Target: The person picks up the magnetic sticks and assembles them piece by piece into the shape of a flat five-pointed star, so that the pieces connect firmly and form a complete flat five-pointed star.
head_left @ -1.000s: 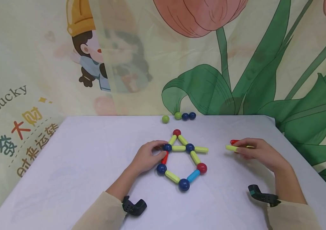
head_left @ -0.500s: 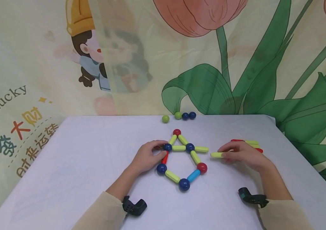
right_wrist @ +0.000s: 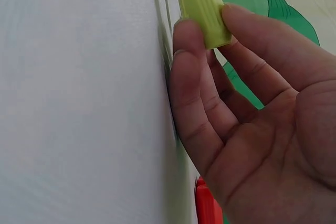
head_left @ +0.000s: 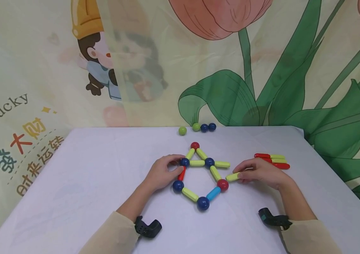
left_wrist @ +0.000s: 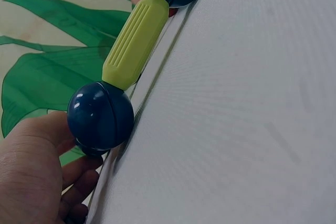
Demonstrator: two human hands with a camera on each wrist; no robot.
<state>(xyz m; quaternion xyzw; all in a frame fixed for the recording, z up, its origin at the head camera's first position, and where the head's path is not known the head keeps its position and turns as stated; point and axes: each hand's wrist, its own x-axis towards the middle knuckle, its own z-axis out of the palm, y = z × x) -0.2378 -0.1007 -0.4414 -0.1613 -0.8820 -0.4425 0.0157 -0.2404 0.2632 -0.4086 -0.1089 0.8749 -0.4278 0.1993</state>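
On the white table lies a flat frame of magnetic rods and balls, a triangle joined to a larger ring. My left hand (head_left: 162,173) holds its upper left blue ball (head_left: 184,162), the thumb beside the red rod (head_left: 182,174). A larger blue ball (left_wrist: 101,116) and a yellow-green rod (left_wrist: 135,43) stand close in front of that hand in the left wrist view. Between thumb and fingertips, my right hand (head_left: 260,173) pinches a loose yellow-green rod (head_left: 232,177). This rod's tip is at the frame's red ball (head_left: 222,185); whether they touch I cannot tell.
Several red and yellow-green rods (head_left: 279,165) lie behind the right hand. Two green balls, one green ball (head_left: 182,131) standing apart, and two blue balls (head_left: 212,127) sit at the table's back edge. One yellow-green rod (head_left: 222,164) juts right from the frame.
My right hand has carried the yellow-green rod left and toward me, from the rod pile to the red ball. The left hand and the frame have stayed put.
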